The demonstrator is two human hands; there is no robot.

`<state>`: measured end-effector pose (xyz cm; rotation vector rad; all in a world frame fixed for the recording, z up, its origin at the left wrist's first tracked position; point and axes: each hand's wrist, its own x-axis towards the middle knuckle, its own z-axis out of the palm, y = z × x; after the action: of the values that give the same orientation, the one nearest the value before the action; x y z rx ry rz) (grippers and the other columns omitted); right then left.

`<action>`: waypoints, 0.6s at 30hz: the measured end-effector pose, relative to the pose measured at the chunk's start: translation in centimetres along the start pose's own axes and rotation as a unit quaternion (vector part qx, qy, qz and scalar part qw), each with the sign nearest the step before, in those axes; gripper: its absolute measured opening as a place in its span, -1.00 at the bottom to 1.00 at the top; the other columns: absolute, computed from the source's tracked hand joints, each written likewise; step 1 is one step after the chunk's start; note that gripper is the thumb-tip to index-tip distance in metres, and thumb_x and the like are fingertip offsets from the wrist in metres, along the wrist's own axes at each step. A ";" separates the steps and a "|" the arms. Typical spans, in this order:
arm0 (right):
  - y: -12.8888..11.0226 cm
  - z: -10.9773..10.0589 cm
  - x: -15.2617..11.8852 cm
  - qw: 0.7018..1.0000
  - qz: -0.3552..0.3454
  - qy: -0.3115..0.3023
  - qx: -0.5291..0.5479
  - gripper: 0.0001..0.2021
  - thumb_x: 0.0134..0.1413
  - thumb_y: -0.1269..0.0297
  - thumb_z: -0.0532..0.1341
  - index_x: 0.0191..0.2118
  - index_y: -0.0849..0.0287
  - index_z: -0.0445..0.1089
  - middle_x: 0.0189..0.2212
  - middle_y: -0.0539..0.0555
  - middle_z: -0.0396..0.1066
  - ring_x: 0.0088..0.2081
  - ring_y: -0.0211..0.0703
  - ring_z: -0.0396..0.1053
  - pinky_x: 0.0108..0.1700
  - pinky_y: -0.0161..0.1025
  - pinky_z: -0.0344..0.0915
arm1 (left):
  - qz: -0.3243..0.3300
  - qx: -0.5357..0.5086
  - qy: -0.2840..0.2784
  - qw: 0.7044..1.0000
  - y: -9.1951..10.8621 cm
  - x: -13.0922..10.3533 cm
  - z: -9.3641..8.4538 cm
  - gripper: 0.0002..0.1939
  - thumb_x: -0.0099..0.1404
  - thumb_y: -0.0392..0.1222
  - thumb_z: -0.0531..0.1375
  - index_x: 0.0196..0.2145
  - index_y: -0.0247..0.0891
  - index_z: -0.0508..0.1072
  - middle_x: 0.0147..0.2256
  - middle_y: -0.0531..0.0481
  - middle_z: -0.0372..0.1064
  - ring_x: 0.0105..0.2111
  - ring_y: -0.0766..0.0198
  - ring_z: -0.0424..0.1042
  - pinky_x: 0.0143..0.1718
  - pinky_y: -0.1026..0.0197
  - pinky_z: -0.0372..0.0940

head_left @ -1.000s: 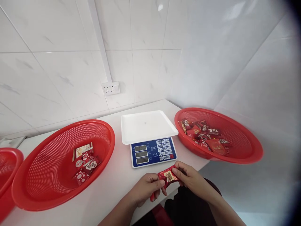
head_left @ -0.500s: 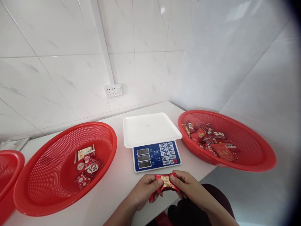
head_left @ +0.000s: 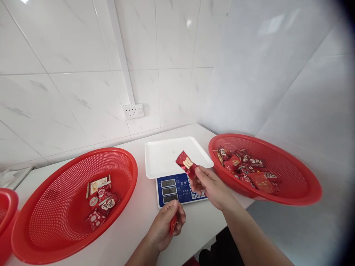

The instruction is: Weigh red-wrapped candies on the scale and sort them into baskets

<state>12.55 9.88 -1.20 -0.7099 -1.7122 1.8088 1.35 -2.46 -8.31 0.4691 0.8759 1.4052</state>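
Between the thumb and fingers of my right hand (head_left: 208, 184) is a red and gold wrapped packet (head_left: 186, 163), held up over the front of the white scale tray (head_left: 163, 157). My left hand (head_left: 168, 225) is closed round a small red packet (head_left: 173, 224), mostly hidden by the fingers, in front of the scale's blue keypad panel (head_left: 181, 190). Several red packets (head_left: 107, 203) and a cream one (head_left: 100, 184) lie in the left red basket (head_left: 61, 207). More red packets (head_left: 246, 166) are heaped in the right red basket (head_left: 294, 184).
Part of another red basket (head_left: 7, 210) shows at the far left edge. A wall socket (head_left: 133, 111) sits on the tiled wall behind the white table (head_left: 133, 225). The right basket overhangs the table's right edge.
My hands have parted. The right one has lifted the red and gold packet up and forward over the scale, while the left has moved slightly left and down, keeping the small red packet.
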 end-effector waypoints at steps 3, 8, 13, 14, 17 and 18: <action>0.0 0.6 -0.2 0.996 -0.006 -0.051 -0.073 -0.64 0.09 -0.07 0.02 -0.31 0.16 0.24 -0.47 -0.01 0.29 -0.50 -0.30 0.27 -0.52 -0.37 0.13 | 0.013 0.027 0.014 0.999 0.1 0.0 0.2 -0.60 0.14 0.14 0.14 -0.47 -0.30 0.26 -0.57 0.08 0.24 -0.70 0.53 0.07 -0.74 0.43 -0.18; 2.1 1.8 -2.8 0.964 0.035 -0.149 -0.219 -0.76 0.07 0.11 0.12 -0.17 0.11 0.27 -0.52 -0.06 0.29 -0.45 -0.26 0.27 -0.40 -0.33 0.17 | 0.058 0.081 0.065 0.993 -0.6 0.1 0.6 -0.61 0.19 0.17 0.07 -0.46 -0.25 0.22 -0.61 0.16 0.13 -0.70 0.50 0.02 -0.72 0.41 -0.10; 3.0 3.1 -4.7 0.959 0.050 -0.137 -0.242 -0.54 -0.05 0.30 0.22 0.02 0.04 0.14 -0.47 -0.08 0.35 -0.41 -0.23 0.30 -0.37 -0.34 0.18 | 0.142 0.182 0.117 0.966 -0.9 -0.3 1.2 -0.68 0.27 0.05 0.02 -0.46 -0.25 0.22 -0.59 0.15 0.11 -0.58 0.43 0.13 -0.56 0.38 0.11; 3.0 3.2 -4.8 0.961 0.049 -0.135 -0.238 -0.55 -0.03 0.33 0.19 0.03 0.05 0.13 -0.48 -0.08 0.36 -0.41 -0.23 0.31 -0.36 -0.33 0.18 | 0.144 0.192 0.117 0.964 -0.9 -0.4 1.3 -0.69 0.28 0.05 0.01 -0.44 -0.24 0.22 -0.58 0.15 0.11 -0.58 0.43 0.14 -0.56 0.37 0.12; 2.8 2.8 -4.4 0.965 0.041 -0.150 -0.211 -0.69 0.08 0.36 0.08 -0.02 0.09 0.18 -0.50 -0.06 0.39 -0.42 -0.23 0.34 -0.36 -0.32 0.19 | 0.124 0.184 0.095 0.971 -0.8 -0.5 1.2 -0.70 0.27 0.08 0.00 -0.40 -0.23 0.21 -0.56 0.15 0.13 -0.61 0.43 0.16 -0.61 0.36 0.14; 2.6 2.4 -4.0 0.965 0.036 -0.157 -0.209 -0.75 0.10 0.33 0.06 -0.07 0.11 0.23 -0.50 -0.05 0.39 -0.42 -0.23 0.34 -0.37 -0.32 0.20 | 0.116 0.175 0.090 0.974 -0.7 -0.4 1.2 -0.70 0.27 0.09 0.00 -0.36 -0.22 0.21 -0.54 0.14 0.16 -0.60 0.41 0.19 -0.61 0.36 0.16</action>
<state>13.61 5.24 -3.65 -0.6834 -2.3498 1.6907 2.73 -2.74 -8.03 0.7382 1.2574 1.5270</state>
